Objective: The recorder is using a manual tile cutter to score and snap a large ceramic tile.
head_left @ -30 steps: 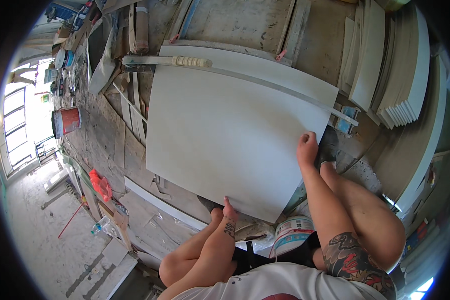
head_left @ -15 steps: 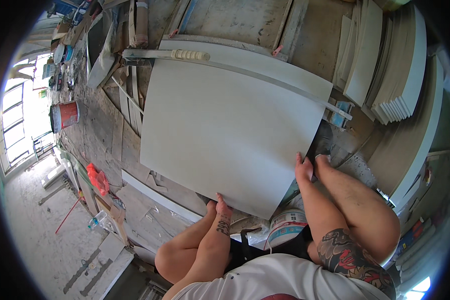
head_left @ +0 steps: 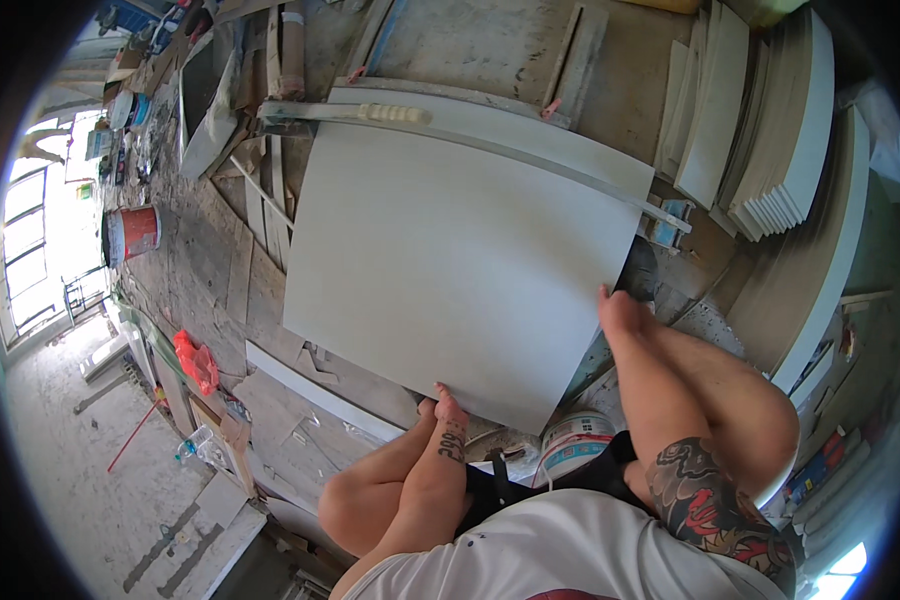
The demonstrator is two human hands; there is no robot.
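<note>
Grasps the near edge of the white board (head_left: 450, 250) with the left hand (head_left: 450, 405), thumb on top, and appears to grasp its right edge with the right hand (head_left: 622, 312), thumb at the rim; cannot tell how firmly, with the fingers of both out of sight. Could skew the board by pulling unevenly with the two hands, or knock its near corner on the white bucket (head_left: 578, 440), between the hands and just beside that corner, by letting it dip. Has the board spread ahead of both hands, well past the left hand on its left. Farther ahead, has the pale bar (head_left: 550, 172) with its ribbed handle (head_left: 395, 114) across the board's far part; could scrape the surface there by lifting carelessly. Farthest, beyond and right of the right hand, has stacked pale panels (head_left: 770, 180).
</note>
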